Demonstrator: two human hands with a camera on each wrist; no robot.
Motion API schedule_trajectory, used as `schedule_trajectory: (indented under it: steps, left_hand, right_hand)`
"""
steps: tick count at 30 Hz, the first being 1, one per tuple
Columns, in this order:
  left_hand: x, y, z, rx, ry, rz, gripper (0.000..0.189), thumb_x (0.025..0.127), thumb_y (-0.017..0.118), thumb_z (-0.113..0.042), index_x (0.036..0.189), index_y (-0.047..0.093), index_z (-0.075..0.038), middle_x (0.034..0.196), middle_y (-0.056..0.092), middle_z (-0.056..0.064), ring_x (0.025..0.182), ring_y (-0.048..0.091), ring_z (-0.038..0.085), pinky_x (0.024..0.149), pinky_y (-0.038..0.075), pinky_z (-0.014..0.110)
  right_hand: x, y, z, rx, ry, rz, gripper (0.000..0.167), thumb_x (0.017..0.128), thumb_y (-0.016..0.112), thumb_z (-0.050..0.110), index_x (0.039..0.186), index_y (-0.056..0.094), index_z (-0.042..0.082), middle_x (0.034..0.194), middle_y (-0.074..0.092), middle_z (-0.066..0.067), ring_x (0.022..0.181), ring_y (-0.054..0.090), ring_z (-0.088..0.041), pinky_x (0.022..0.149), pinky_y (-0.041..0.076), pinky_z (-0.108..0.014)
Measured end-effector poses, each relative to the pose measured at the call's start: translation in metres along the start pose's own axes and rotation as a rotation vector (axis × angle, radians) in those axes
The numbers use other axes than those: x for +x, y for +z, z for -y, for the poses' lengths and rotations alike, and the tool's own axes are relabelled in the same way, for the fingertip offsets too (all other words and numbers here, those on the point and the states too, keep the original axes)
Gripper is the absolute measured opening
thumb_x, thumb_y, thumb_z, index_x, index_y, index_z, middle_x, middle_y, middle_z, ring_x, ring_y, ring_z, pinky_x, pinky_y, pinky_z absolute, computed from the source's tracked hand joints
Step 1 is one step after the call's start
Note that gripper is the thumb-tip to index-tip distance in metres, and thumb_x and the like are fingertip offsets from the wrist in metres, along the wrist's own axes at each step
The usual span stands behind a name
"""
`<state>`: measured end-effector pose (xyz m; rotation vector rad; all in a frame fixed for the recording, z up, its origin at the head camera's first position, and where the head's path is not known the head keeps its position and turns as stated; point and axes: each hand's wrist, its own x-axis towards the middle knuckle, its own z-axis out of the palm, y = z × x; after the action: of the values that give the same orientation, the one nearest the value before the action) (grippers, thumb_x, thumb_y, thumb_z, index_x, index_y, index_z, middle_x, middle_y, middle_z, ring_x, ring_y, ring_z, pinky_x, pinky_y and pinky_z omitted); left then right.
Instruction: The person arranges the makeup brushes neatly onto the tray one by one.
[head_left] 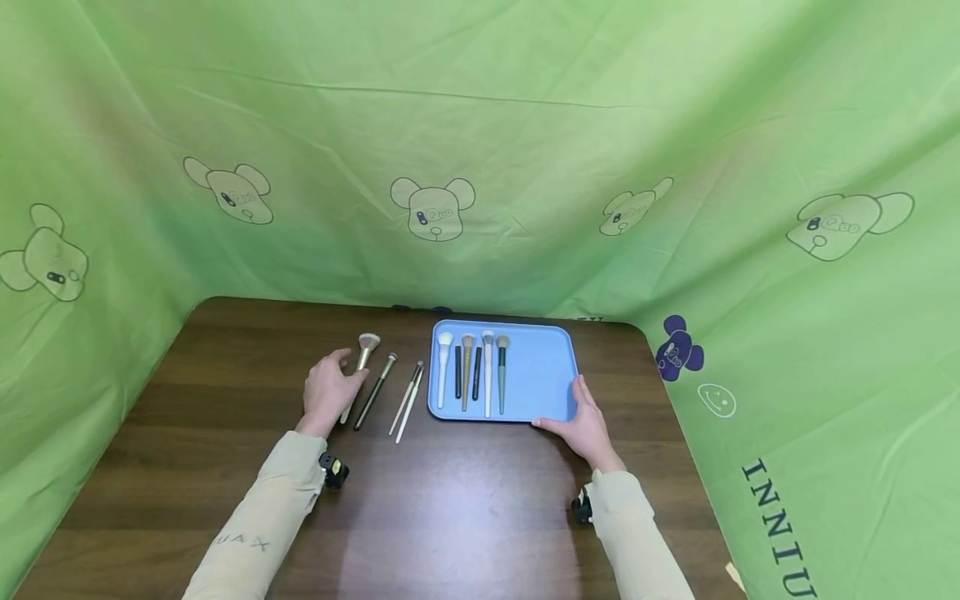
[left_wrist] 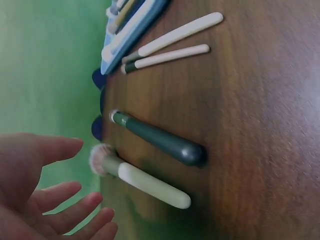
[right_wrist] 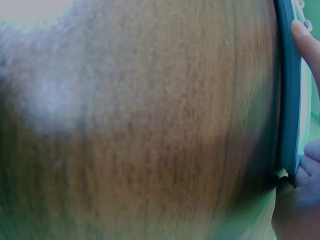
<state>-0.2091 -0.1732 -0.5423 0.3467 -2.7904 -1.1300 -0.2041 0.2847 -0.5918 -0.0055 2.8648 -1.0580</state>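
My left hand (head_left: pixel 330 387) hovers with fingers spread over a large makeup brush (left_wrist: pixel 155 185) with a white handle and fluffy head, lying on the table. In the left wrist view the fingers are apart from it and hold nothing. Beside it lies a dark-handled makeup brush (head_left: pixel 375 392). Two thin white-handled brushes (head_left: pixel 409 404) lie between that one and the blue tray (head_left: pixel 540 367). My right hand (head_left: pixel 588 425) grips the tray's near right corner, thumb on the front rim (right_wrist: pixel 295 90) and fingers along the right side. Several brushes (head_left: pixel 488 375) lie side by side in the tray's left half.
The brown wooden table (head_left: pixel 465 517) carries everything. Green printed cloth (head_left: pixel 525 267) hangs close behind the table's far edge and along both sides. The tray sits near that far edge.
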Motion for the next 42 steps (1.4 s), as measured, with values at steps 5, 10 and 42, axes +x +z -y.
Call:
schedule_trajectory:
  steps: [5, 10, 42]
  left_hand:
    - [-0.003, 0.0, 0.006, 0.014, -0.017, 0.038, 0.056, 0.092, 0.072, -0.023, 0.139, 0.057, 0.003, 0.126, 0.063, 0.026, 0.109, 0.061, 0.046, 0.083, 0.048, 0.057]
    - [-0.004, 0.003, 0.01, 0.004, -0.028, 0.039, 0.053, 0.09, 0.073, -0.02, 0.135, 0.059, 0.005, 0.118, 0.067, 0.026, 0.105, 0.063, 0.045, 0.081, 0.048, 0.056]
    - [0.009, -0.001, 0.013, 0.113, -0.121, 0.212, 0.02, 0.085, 0.076, -0.017, 0.093, 0.075, 0.002, 0.093, 0.071, 0.02, 0.093, 0.065, 0.043, 0.081, 0.051, 0.051]
  right_hand:
    - [-0.001, 0.0, 0.001, 0.007, 0.008, 0.008, 0.133, 0.071, 0.088, 0.058, 0.159, 0.012, -0.005, 0.168, 0.006, -0.02, 0.152, 0.012, -0.035, 0.118, 0.021, -0.051]
    - [-0.002, 0.0, 0.001, 0.006, 0.012, 0.013, 0.132, 0.072, 0.088, 0.058, 0.159, 0.012, -0.005, 0.168, 0.006, -0.019, 0.152, 0.011, -0.035, 0.118, 0.021, -0.051]
    - [-0.003, -0.002, 0.006, 0.006, 0.02, 0.017, 0.13, 0.073, 0.088, 0.054, 0.16, 0.01, -0.004, 0.168, 0.005, -0.019, 0.153, 0.01, -0.034, 0.119, 0.02, -0.05]
